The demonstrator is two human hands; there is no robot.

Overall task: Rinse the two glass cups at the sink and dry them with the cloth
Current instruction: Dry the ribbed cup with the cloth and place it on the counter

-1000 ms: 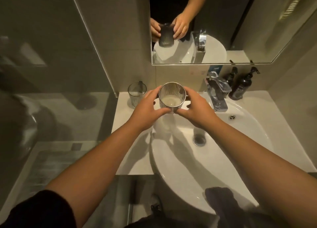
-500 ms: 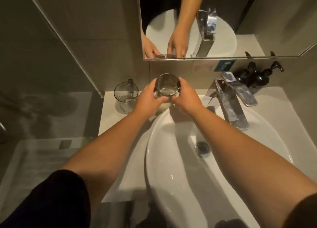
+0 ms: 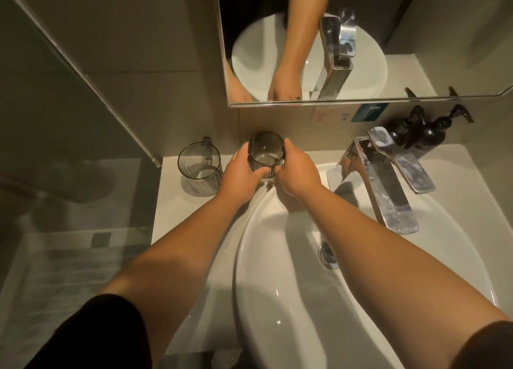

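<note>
At the back of the counter, left of the basin: a ribbed cup gripped between two hands.

Held cup (image 3: 267,153): dark ribbed glass, upright, mouth up, against the wall under the mirror; whether its base touches the counter cannot be told, as the fingers hide it.

Left hand (image 3: 241,175): grasps the cup's left side, thumb across the near wall, fingers curled behind.

Right hand (image 3: 297,171): grasps the cup's right side, thumb at the near lower edge, fingers wrapped round the far side.

Second cup (image 3: 200,166): clear ribbed glass with a handle at its far side, upright on the counter, just left of the left hand, apart from the held cup.

Counter (image 3: 177,210): white ledge beside the basin.

Basin (image 3: 277,271): white oval bowl, drain partly hidden by the right forearm.

Tap (image 3: 383,180): chrome, angular, right of the hands, spout reaching over the basin; no stream of water can be made out.

Bottles (image 3: 427,132): two dark pump dispensers against the wall behind the tap.

Mirror (image 3: 361,41): reflects basin, tap and both hands.

Sleeves (image 3: 97,338): dark, at the lower corners.
</note>
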